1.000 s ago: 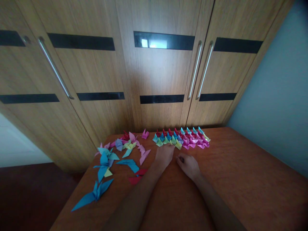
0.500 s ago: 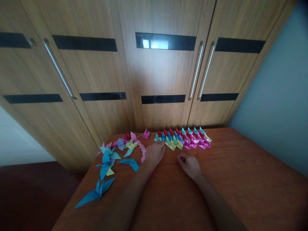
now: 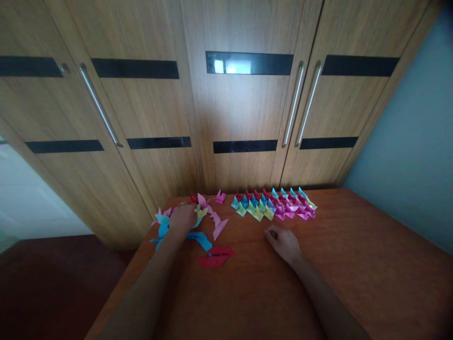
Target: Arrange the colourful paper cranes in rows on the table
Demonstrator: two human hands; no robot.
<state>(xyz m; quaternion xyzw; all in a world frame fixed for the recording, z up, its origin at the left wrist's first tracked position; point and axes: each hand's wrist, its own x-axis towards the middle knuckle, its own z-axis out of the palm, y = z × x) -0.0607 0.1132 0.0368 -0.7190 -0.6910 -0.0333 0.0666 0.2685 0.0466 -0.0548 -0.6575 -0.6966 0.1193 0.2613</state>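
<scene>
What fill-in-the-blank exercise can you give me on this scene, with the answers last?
The left hand is at the loose origami cranes, and the neat rows of origami cranes lie to their ____ in the picture.
The folded paper lowest in view between the forearms is coloured ____.
Counting the long wardrobe handles in view gives ____.
Missing words: right; red; three.

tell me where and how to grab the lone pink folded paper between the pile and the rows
Probably pinch the pink folded paper low on its body, coming from above and the front: a pointed tip rises from it, while another pink piece flanks it on the left and the rows on the right.
</scene>
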